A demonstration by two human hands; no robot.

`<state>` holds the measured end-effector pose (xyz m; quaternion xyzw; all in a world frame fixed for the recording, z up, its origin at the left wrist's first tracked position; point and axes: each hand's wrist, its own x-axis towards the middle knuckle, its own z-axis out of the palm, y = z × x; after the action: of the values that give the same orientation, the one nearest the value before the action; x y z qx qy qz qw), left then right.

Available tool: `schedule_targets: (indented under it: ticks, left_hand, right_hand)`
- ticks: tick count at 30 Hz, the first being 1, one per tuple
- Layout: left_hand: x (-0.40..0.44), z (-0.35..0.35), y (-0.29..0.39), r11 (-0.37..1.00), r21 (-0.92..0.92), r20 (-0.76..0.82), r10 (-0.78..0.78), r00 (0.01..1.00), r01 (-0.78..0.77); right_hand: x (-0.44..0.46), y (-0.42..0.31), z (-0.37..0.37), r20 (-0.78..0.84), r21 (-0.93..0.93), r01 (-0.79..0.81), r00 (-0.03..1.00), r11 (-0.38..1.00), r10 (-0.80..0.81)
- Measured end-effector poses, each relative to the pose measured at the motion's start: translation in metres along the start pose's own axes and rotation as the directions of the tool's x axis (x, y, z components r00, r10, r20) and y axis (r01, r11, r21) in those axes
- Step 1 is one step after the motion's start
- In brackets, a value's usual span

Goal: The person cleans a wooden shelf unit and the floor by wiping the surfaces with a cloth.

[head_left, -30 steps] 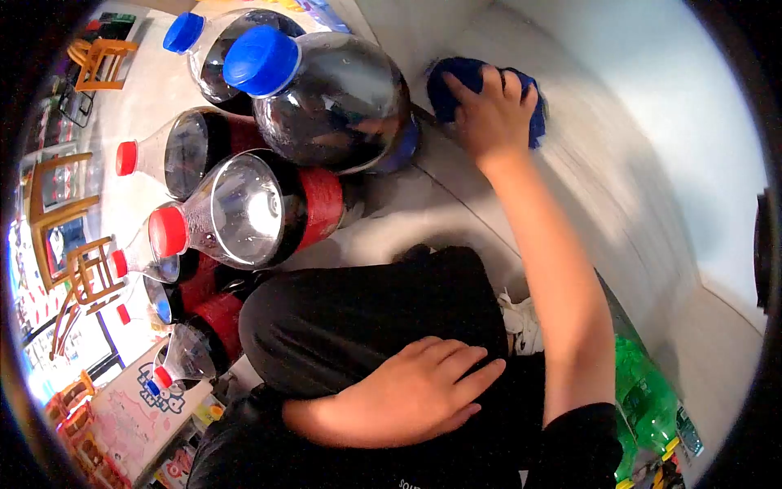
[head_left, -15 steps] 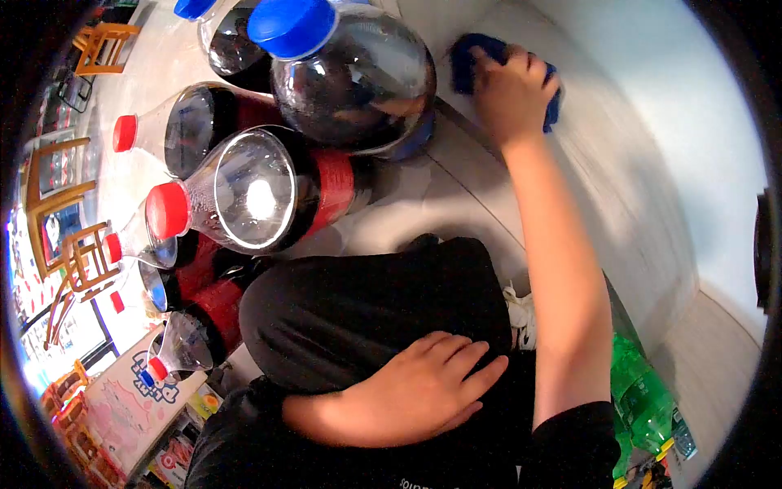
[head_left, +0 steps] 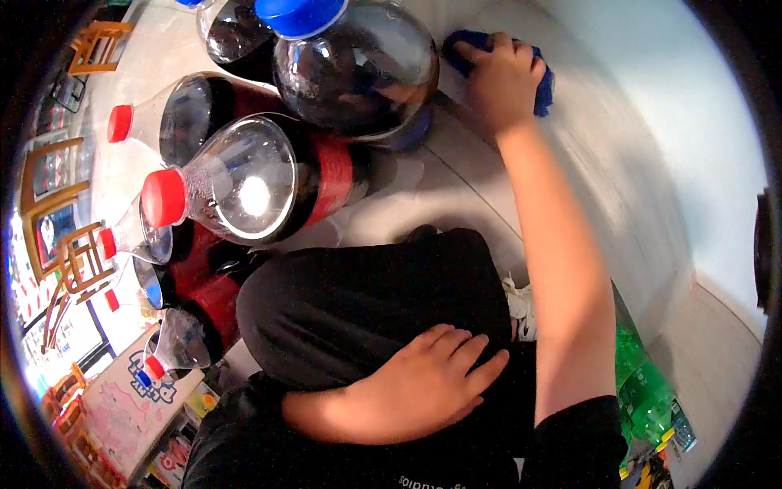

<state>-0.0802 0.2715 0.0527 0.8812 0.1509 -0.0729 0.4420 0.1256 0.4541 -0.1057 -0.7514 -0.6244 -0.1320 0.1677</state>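
Note:
My right hand (head_left: 503, 81) reaches to the upper right with its fingers curled over a dark blue cloth (head_left: 543, 91), which lies against a pale panel (head_left: 586, 122) beside the wall. Just left of it stands a large bottle of dark drink with a blue cap (head_left: 354, 73). My left hand (head_left: 428, 379) rests on my black-clothed lap, its fingers loosely spread and nothing in it. A red-capped cola bottle (head_left: 244, 183) is close to my knee.
More cola bottles (head_left: 191, 338) crowd the left side, and green bottles (head_left: 643, 391) stand at the lower right. A white wall (head_left: 700, 163) bounds the right. Wooden chairs (head_left: 81, 261) and a printed box (head_left: 122, 399) are farther left.
My right hand and the cloth have shifted slightly up and to the left. The view has moved a little; my left hand stays on my lap.

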Motion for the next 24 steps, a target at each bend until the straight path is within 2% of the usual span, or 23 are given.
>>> schedule_targets:
  ticks: [5, 7, 8, 10, 11, 12, 14, 15, 18, 19, 22, 23, 24]
  left_hand:
    - [0.002, 0.002, 0.0, 1.0, 0.011, -0.017, 0.001, 1.0, -0.001]
    - [0.005, 0.001, 0.001, 1.0, 0.005, 0.007, -0.01, 1.0, 0.01]
    - [0.005, 0.002, 0.001, 1.0, 0.003, 0.014, -0.009, 1.0, 0.009]
    - [0.002, 0.003, 0.0, 1.0, 0.007, 0.015, 0.001, 1.0, -0.001]
    - [0.001, 0.003, -0.001, 1.0, 0.01, 0.013, -0.003, 1.0, 0.003]
    - [0.001, 0.003, -0.001, 1.0, -0.001, 0.007, -0.01, 1.0, 0.01]
    - [0.001, 0.002, -0.001, 1.0, -0.01, -0.004, -0.013, 1.0, 0.013]
    - [0.002, 0.002, 0.0, 1.0, -0.003, 0.0, -0.013, 1.0, 0.013]
    - [0.005, 0.003, 0.0, 1.0, 0.012, 0.022, -0.01, 1.0, 0.01]
    - [0.004, 0.002, 0.001, 1.0, 0.025, 0.037, -0.008, 0.999, 0.007]
    - [0.003, 0.006, -0.001, 1.0, 0.002, 0.02, -0.014, 1.0, 0.014]
    - [0.003, 0.005, -0.002, 1.0, 0.005, 0.017, -0.015, 1.0, 0.014]
    - [0.004, 0.005, -0.001, 1.0, 0.006, 0.007, -0.014, 1.0, 0.014]
  right_hand:
    - [-0.003, -0.004, 0.003, 0.045, -0.039, -0.022, 0.999, 0.999, 0.024]
    - [-0.008, 0.001, 0.002, -0.038, 0.015, 0.142, 0.989, 0.99, -0.141]
    - [-0.006, 0.005, 0.002, -0.034, 0.016, 0.136, 0.99, 0.991, -0.135]
    - [0.008, 0.007, 0.0, 0.034, -0.062, 0.011, 0.999, 0.998, -0.009]
    - [0.009, 0.005, 0.004, -0.01, -0.038, -0.024, 1.0, 0.999, 0.024]
    - [0.008, 0.0, 0.005, -0.013, -0.034, -0.02, 1.0, 0.999, 0.02]
    - [0.0, -0.009, 0.003, 0.095, -0.067, 0.002, 0.995, 0.998, 0.004]
    - [-0.009, -0.009, 0.003, 0.026, -0.003, 0.084, 0.996, 0.996, -0.084]
    - [-0.001, 0.003, 0.004, 0.022, -0.004, 0.101, 0.995, 0.995, -0.101]
    - [0.008, 0.004, -0.002, 0.111, -0.088, 0.02, 0.994, 0.996, -0.01]
    - [0.004, -0.008, -0.005, 0.138, -0.066, -0.049, 0.989, 0.997, 0.057]
    - [-0.002, -0.01, 0.007, 0.057, -0.043, 0.017, 0.998, 0.999, -0.014]
    - [-0.002, -0.007, 0.004, 0.058, -0.044, 0.022, 0.998, 0.999, -0.019]
